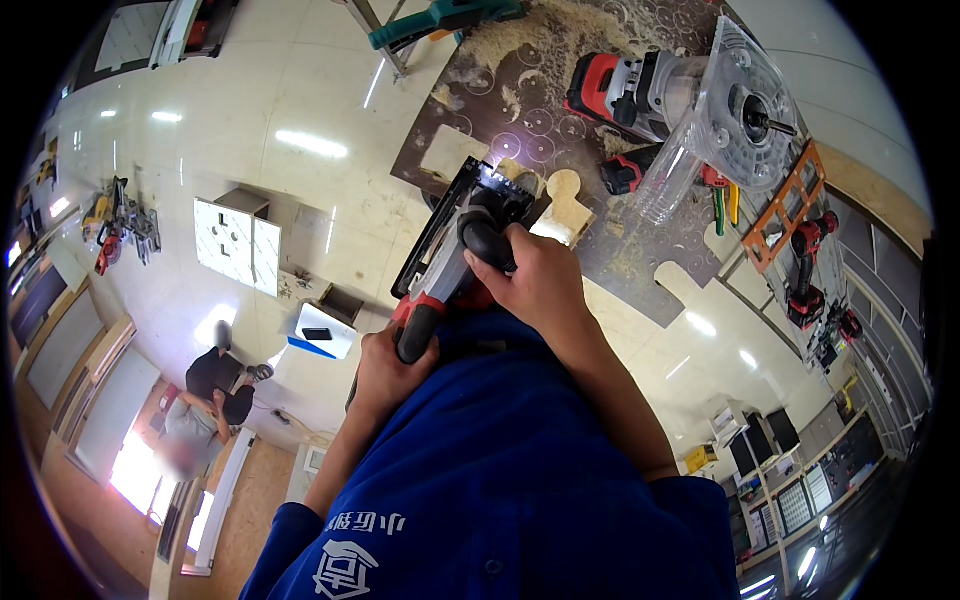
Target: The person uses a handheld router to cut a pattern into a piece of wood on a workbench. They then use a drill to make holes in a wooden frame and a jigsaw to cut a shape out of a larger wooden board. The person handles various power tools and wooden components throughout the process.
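Head view: at far left, a cluster of tools (120,225) hangs on the wall, and below it two people (210,400) crouch by a bright doorway. Right of them stand a white panel with cutouts (238,243) and a white box with a blue edge (325,332).

In the middle, the person's left hand (385,375) is wrapped tight round the red and black rear grip of a power saw (455,250). The right hand (535,280) is clamped on the saw's black top handle, fingers curled over it. The saw sits at the near edge of a dark bench (530,130), its black guard and base pointing to the far left. Touching the saw's right side lies a pale plywood piece with a rounded tab (565,205); a square plywood offcut (450,150) lies just to the far left of the saw. Sawdust (560,30) covers the far part of the bench, near a green clamp (440,20).

Farther right, a red and grey router with a clear base (680,95) lies on its side on the bench. At far right, an orange frame (790,205) and a red drill (805,270) hang on a wall rack.
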`<state>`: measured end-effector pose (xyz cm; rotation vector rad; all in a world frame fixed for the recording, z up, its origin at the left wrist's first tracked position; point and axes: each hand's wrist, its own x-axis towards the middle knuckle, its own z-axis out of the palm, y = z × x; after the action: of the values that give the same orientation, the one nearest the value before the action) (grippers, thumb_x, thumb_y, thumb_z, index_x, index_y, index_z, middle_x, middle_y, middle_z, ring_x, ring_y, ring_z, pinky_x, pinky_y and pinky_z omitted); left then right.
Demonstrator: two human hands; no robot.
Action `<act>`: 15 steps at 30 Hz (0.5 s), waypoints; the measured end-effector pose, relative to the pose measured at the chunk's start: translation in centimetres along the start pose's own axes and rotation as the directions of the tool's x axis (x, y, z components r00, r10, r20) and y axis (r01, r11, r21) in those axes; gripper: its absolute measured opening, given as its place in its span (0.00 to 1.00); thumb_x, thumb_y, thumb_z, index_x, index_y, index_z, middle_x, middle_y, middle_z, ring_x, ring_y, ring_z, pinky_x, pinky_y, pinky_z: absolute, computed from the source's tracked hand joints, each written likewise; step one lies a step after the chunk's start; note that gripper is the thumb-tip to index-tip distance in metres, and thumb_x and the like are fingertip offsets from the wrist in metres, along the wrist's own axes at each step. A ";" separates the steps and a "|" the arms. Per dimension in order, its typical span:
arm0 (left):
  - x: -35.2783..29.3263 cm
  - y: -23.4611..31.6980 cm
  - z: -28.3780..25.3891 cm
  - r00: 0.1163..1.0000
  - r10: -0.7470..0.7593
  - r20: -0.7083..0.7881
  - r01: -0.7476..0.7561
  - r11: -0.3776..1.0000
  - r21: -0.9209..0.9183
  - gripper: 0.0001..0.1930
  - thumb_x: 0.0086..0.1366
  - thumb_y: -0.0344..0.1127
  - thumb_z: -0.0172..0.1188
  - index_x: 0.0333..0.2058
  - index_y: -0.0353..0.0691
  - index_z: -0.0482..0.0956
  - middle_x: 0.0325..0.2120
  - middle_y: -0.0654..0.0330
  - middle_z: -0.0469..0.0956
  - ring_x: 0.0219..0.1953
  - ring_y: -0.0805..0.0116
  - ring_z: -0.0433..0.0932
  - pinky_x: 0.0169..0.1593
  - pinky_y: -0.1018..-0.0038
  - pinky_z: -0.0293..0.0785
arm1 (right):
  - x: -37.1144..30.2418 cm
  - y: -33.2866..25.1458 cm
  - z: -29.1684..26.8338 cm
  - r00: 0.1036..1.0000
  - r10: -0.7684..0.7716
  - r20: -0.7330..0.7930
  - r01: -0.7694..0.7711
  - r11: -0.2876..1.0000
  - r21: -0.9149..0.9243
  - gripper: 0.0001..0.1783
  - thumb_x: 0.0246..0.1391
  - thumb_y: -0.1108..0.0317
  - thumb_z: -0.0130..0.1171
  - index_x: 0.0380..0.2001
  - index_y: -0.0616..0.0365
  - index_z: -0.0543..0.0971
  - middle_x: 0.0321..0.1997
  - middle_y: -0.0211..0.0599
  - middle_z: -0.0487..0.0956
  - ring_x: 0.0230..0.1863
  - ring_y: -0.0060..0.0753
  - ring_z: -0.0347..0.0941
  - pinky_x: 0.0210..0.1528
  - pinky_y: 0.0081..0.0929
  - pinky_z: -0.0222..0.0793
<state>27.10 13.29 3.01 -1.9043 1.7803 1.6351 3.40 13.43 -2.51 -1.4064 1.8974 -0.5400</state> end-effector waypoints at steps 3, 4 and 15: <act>0.1 0.0 -0.1 1.000 -0.004 -0.009 0.004 1.000 0.015 0.14 0.59 0.38 0.69 0.32 0.30 0.81 0.17 0.47 0.78 0.20 0.57 0.79 0.29 0.63 0.75 | 0.0 0.0 0.0 1.000 -0.018 -0.012 0.017 1.000 -0.007 0.26 0.55 0.44 0.68 0.24 0.57 0.76 0.19 0.46 0.79 0.25 0.54 0.77 0.27 0.46 0.74; 0.2 0.0 -0.1 1.000 -0.003 -0.012 0.004 1.000 0.023 0.14 0.58 0.39 0.69 0.31 0.30 0.82 0.17 0.45 0.78 0.21 0.51 0.82 0.30 0.62 0.76 | 0.0 0.1 -0.1 0.999 -0.034 -0.017 0.033 0.999 -0.023 0.25 0.56 0.46 0.68 0.25 0.58 0.76 0.19 0.46 0.79 0.24 0.54 0.79 0.26 0.45 0.74; 0.1 0.4 -0.1 1.000 -0.005 -0.009 0.005 1.000 0.020 0.15 0.59 0.39 0.69 0.32 0.30 0.82 0.17 0.47 0.77 0.19 0.57 0.79 0.29 0.63 0.75 | 0.2 0.1 -0.3 0.998 -0.061 -0.022 0.060 0.997 -0.041 0.25 0.57 0.46 0.69 0.26 0.58 0.76 0.20 0.45 0.80 0.24 0.54 0.81 0.25 0.45 0.75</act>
<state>26.80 12.98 3.23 -1.9084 1.7868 1.6036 3.09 13.29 -2.47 -1.4938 1.8985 -0.5527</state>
